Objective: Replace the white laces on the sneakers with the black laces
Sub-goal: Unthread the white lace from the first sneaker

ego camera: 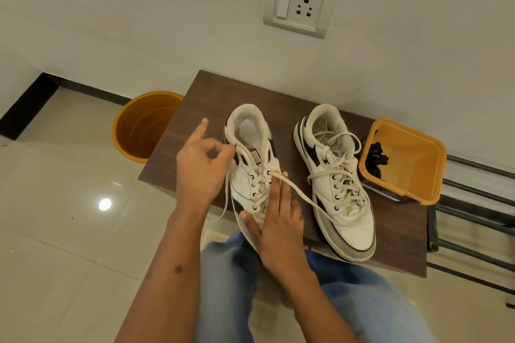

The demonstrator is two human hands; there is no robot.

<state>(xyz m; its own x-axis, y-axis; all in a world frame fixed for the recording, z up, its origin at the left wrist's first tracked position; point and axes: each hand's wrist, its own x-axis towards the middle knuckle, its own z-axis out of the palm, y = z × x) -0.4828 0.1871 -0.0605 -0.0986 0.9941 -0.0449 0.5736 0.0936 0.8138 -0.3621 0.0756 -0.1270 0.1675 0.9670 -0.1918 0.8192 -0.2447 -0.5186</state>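
Beside the brown table [395, 234], at far left, an orange bucket [145, 127] stands on the floor, its contents not discernible. On the table, the left hand [202, 167] pinches a white lace [228, 192] of the left sneaker [252, 172], index finger raised, while the right hand [278, 227] lies flat, fingers straight, on that shoe. Right sneaker [334, 178] stays laced; the orange tub [418, 175] holds black laces [377, 157].

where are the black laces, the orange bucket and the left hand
black laces [378, 154], head view, on the bundle inside the orange tub
orange bucket [139, 131], head view, inner wall
left hand [202, 167], head view, back of hand
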